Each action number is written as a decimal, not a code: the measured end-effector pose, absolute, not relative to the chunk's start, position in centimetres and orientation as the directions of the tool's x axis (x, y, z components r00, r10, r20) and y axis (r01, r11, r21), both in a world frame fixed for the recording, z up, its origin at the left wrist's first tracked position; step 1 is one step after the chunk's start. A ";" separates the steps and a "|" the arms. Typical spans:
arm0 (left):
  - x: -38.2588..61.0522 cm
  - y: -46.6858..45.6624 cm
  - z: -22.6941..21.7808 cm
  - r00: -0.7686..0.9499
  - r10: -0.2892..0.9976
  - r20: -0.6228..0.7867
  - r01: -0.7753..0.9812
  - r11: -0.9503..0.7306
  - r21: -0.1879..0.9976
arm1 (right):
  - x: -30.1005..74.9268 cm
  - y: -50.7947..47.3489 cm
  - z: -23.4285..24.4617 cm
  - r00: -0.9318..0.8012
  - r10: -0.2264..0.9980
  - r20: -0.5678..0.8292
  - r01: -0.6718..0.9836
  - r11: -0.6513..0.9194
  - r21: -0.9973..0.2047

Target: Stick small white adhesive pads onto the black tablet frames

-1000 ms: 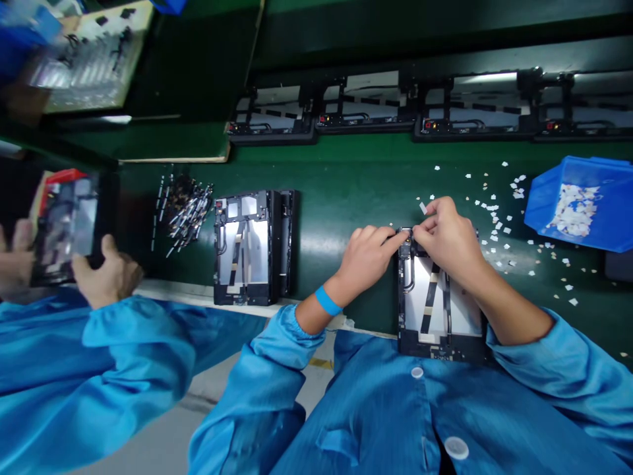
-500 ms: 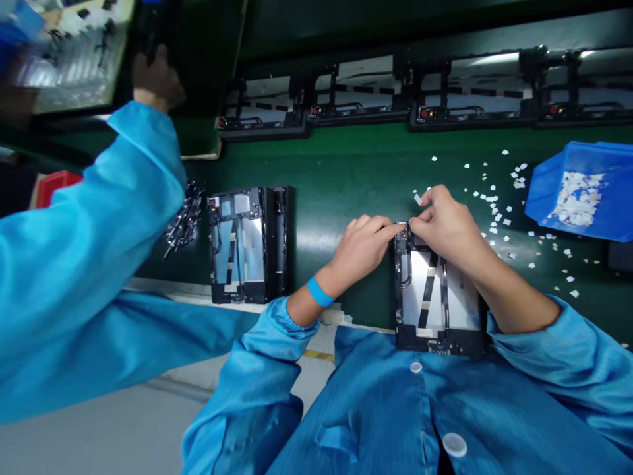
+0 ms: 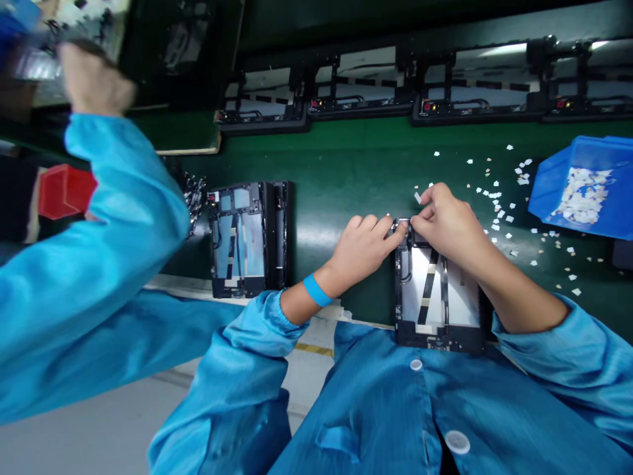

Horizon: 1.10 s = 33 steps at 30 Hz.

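An opened tablet (image 3: 459, 290) with its inner parts and ribbon cables bared lies in front of me at the bench edge. My left hand (image 3: 363, 254) has its fingers curled, thumb and forefinger pressed together on the tablet's upper left corner. At the top edge beside it, my right hand (image 3: 445, 214) is closed in a pinch, its thumb close to the left thumb. A small white piece (image 3: 418, 197) sticks out at the right forefinger's tip. Whatever lies under the fingertips is hidden.
Several opened tablets (image 3: 363, 86) line the back. Two more stacked units (image 3: 242, 244) lie left. White scraps (image 3: 494, 195) are scattered near a blue bin (image 3: 548, 188). A co-worker's blurred hand (image 3: 93, 82) reaches above a red bin (image 3: 62, 191) and a dark parts pile (image 3: 195, 198).
My left thumb and fingers have shifted slightly at the tablet's corner; my right hand keeps its pinch. The co-worker's arm has swung left, baring more of the red bin.
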<state>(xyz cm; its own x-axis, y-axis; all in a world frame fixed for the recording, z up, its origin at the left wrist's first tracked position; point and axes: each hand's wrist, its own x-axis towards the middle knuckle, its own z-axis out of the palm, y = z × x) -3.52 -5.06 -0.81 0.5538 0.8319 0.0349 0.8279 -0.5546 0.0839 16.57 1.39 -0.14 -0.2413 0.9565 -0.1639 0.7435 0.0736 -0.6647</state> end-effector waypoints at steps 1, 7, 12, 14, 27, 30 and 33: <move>-3.4 -5.0 -0.6 0.562 0.827 0.026 0.824 -0.562 0.067 | 16.6 1.3 -0.2 -0.243 0.958 -0.153 0.744 0.083 -0.663; -4.1 -3.5 0.0 0.554 0.832 -0.019 0.823 -0.543 0.168 | 17.3 0.8 -1.1 -0.270 0.957 -0.110 0.682 0.109 -0.723; -4.9 -3.1 -0.5 0.484 0.874 -0.043 0.819 -0.436 0.374 | 18.6 -0.8 -2.4 -0.271 0.958 0.089 0.551 0.230 -0.802; -4.7 -3.3 -0.7 0.448 0.894 -0.020 0.812 -0.397 0.428 | 18.9 -1.3 -2.8 -0.322 0.929 0.184 0.578 0.347 -0.738; -4.1 -5.0 -1.7 0.280 0.952 0.122 0.817 -0.303 0.490 | 19.6 -1.2 -3.6 -0.562 0.764 0.316 0.635 0.644 -0.428; -3.8 -5.2 -2.4 0.270 0.959 0.090 0.821 -0.278 0.498 | 19.6 -1.2 -3.7 -0.606 0.717 0.344 0.601 0.696 -0.392; -3.4 -5.3 -3.0 0.267 0.961 0.067 0.816 -0.263 0.516 | 19.5 -1.2 -3.8 -0.623 0.699 0.352 0.599 0.715 -0.361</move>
<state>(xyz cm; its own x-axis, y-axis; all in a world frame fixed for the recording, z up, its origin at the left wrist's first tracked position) -3.43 -5.31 -2.96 0.2670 0.9614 0.0671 0.8155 -0.2625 0.5158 19.50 -1.24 -3.81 -0.6228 0.6988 0.3518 0.5986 0.7151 -0.3609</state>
